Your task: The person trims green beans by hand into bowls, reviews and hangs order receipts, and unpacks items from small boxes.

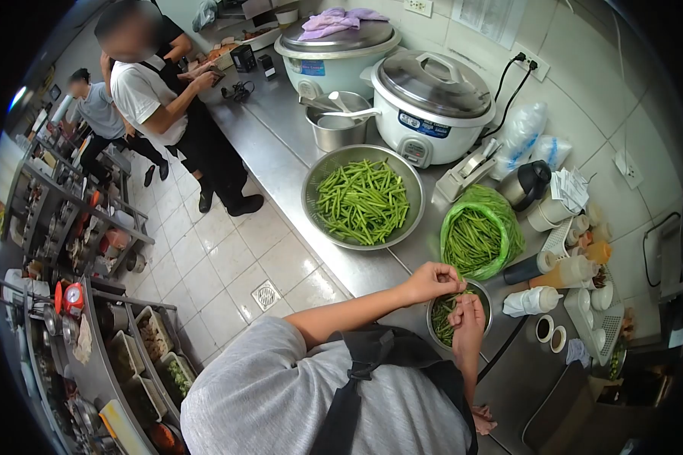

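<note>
Over a small metal bowl (pixel 487 290) my left hand (pixel 432 282) and my right hand (pixel 469 317) are close together, fingertips pinched. A short bit of green bean (pixel 461 279) shows at the fingers, mostly covered by them. Pieces of bean lie inside the small bowl, partly hidden under my hands. Just beyond, a green plastic bag (pixel 513 236) stands open, full of long whole green beans (pixel 472 241). To its left, a large metal bowl (pixel 311 216) holds a heap of cut green beans (pixel 362 201).
Two rice cookers (pixel 432 102) (pixel 334 64) line the wall, near a metal pot (pixel 338 133). Squeeze bottles (pixel 569 271), a thermal jug (pixel 525 184) and two sauce cups (pixel 545 327) stand at right. Other people (pixel 159 114) stand at left, beyond the counter edge.
</note>
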The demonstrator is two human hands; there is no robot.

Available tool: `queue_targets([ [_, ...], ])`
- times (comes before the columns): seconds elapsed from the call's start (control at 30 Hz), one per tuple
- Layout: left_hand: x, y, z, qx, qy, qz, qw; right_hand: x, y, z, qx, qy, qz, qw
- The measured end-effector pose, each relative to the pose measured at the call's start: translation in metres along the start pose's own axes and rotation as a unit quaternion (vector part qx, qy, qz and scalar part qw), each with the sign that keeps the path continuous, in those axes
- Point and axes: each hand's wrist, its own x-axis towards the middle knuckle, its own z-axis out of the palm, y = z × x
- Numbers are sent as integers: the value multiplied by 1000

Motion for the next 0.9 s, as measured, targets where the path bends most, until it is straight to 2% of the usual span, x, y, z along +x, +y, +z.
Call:
queue_targets([
  [0.13, -5, -5, 6, -27, 25, 36, 999, -2, -7, 16, 153, 6, 15, 988],
  [0.2, -13, -11, 11, -37, -11, 29, 999, 3, -5, 11, 232, 22, 20, 972],
  [0.33, -18, -12, 17, -60, -16, -15, 998, 10, -22, 3, 200, 5, 10, 980],
  [0.37, -13, -20, 14, -67, -71, 34, 995, 10, -24, 1, 180, 7, 20, 984],
  [0.47, -9, -7, 11, -3, -71, 6, 997, 3, -27, -2, 148, 10, 40, 988],
  [0.5, -2, 5, 4, 76, -30, 46, 996, 7, -29, -3, 145, 5, 37, 989],
  [0.57, 1, 31, -11, 223, 53, 119, 966, 12, -16, -27, -63, 4, -7, 998],
  [0.63, 8, 55, -48, 415, 193, 208, 864, 7, -17, -35, -274, -13, -30, 961],
  [0.67, 7, 73, -68, 482, 239, 219, 814, 2, -18, -37, -399, -38, -109, 910],
  [0.73, 10, 84, -116, 619, 324, 186, 691, -3, -21, -40, -616, -89, -259, 739],
  [0.77, 17, 80, -125, 627, 348, 189, 671, -3, -18, -46, -607, -70, -266, 746],
  [0.83, 26, 78, -136, 643, 395, 194, 627, -8, -34, -34, -591, -8, -72, 804],
  [0.87, 34, 73, -126, 629, 355, 198, 663, -10, -41, -28, -572, 24, 29, 819],
  [0.9, 48, 57, -119, 609, 309, 220, 697, -9, -45, -24, -571, 34, 28, 820],
])
